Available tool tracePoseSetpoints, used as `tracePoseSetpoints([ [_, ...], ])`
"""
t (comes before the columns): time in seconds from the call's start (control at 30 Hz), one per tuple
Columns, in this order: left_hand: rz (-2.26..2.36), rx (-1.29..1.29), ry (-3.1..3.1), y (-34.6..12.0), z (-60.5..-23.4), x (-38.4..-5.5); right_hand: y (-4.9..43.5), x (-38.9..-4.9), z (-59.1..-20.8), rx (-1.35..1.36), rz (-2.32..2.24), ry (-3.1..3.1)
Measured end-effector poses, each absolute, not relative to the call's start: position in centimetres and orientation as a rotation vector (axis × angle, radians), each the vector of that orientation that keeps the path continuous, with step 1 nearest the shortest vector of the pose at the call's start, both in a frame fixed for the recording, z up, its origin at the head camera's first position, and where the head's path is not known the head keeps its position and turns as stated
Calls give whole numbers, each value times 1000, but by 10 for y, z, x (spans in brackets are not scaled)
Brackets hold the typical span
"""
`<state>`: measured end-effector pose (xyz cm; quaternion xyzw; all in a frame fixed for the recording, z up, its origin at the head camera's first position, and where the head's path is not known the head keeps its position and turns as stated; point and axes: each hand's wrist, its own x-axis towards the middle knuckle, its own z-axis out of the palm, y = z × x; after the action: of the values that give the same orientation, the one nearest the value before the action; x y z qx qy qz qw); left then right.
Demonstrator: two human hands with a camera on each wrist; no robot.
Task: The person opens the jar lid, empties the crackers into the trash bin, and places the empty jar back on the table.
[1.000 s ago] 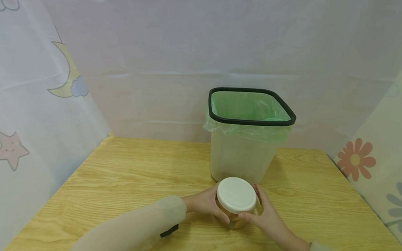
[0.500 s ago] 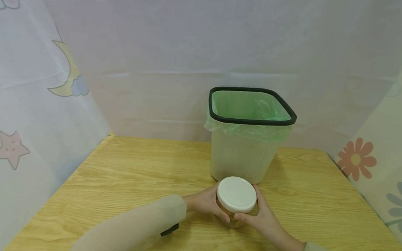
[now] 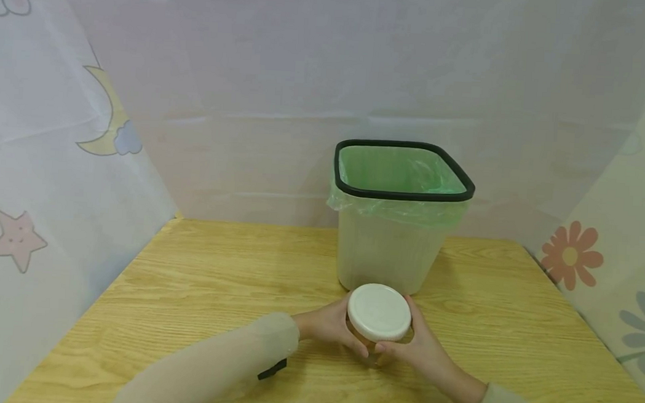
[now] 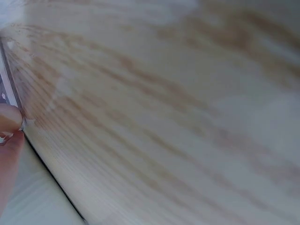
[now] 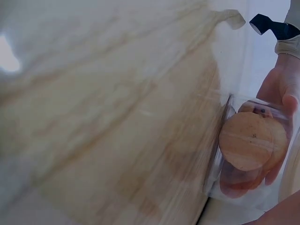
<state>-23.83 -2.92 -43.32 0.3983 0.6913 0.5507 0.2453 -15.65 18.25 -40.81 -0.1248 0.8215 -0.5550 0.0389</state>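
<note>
A clear jar [image 5: 224,161] with a round white lid [image 3: 379,311] stands upright on the table, just in front of the bin. Through its wall in the right wrist view show several flat, round, tan discs [image 5: 246,140], like biscuits. My left hand [image 3: 333,325] grips the jar's left side, thumb across the front below the lid. From the right, my right hand [image 3: 429,353] holds it the same way, its thumb almost meeting the left one. The fingers behind the jar are mostly hidden. Only a bit of the left hand [image 4: 10,159] shows at the edge of the left wrist view.
Behind the jar stands a whitish bin [image 3: 388,249] with a black rim and a green liner bag. The wood-grain table [image 3: 230,263] runs back to a pale cloth backdrop [image 3: 251,98]. Printed cloth walls flank it on both sides.
My right thumb has slid slightly left along the jar's front, and the right forearm has shifted a little left. The jar, lid and left hand have stayed in place.
</note>
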Motion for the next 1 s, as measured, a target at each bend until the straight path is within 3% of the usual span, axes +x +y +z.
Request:
tracePoseSetpoints([
  [1.0, 1489, 1061, 1913, -29, -433, -238, 195, -170, -412, -588, -1680, 2503],
])
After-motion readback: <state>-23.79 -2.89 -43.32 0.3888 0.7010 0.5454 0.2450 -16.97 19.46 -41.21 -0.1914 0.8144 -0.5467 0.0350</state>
